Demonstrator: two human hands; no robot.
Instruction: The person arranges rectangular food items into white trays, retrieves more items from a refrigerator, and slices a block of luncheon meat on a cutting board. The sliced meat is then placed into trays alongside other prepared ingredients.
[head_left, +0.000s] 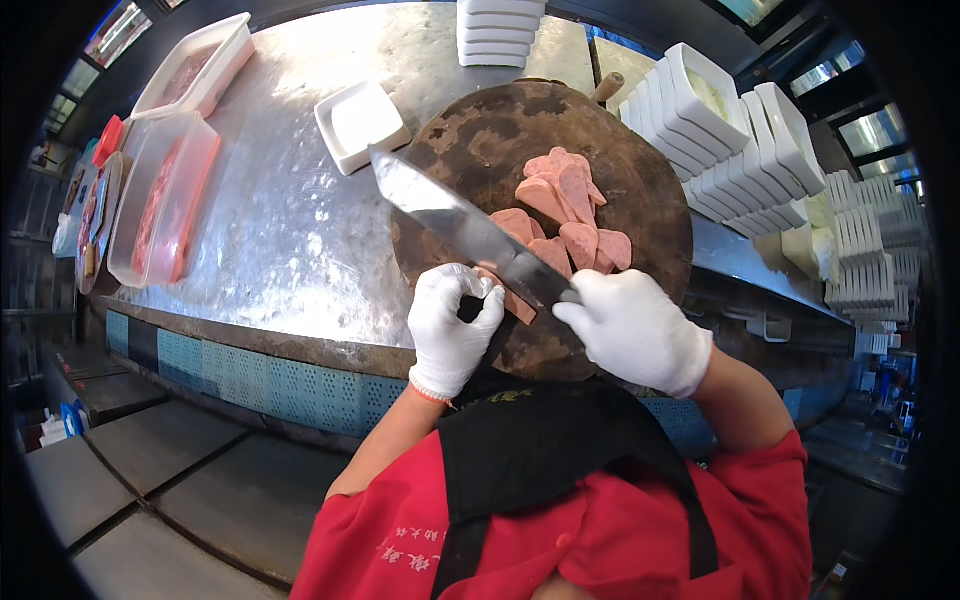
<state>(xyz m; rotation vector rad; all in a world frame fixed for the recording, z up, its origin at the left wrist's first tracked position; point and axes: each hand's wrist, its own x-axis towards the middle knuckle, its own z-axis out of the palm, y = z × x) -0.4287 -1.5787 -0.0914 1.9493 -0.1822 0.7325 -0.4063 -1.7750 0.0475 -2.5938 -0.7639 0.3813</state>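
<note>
In a white glove, my right hand (637, 326) grips the handle of a wide cleaver (457, 214), its blade slanting up to the left over a round wooden chopping block (637, 172). My gloved left hand (454, 319) pinches a piece of pink luncheon meat (517, 306) against the block, just below the blade. Past the blade lie several cut luncheon meat slices (570, 187) in loose clusters, some partly hidden by the steel. A square white dish (364, 124) sits left of the block, near the knife tip.
On the steel table (277, 225), a clear plastic tub (165, 202) of red meat and a white tub (195, 71) stand at left. Stacked white dishes (682, 112) rise close at right, some holding shredded greens. Another dish stack (501, 34) is at the back.
</note>
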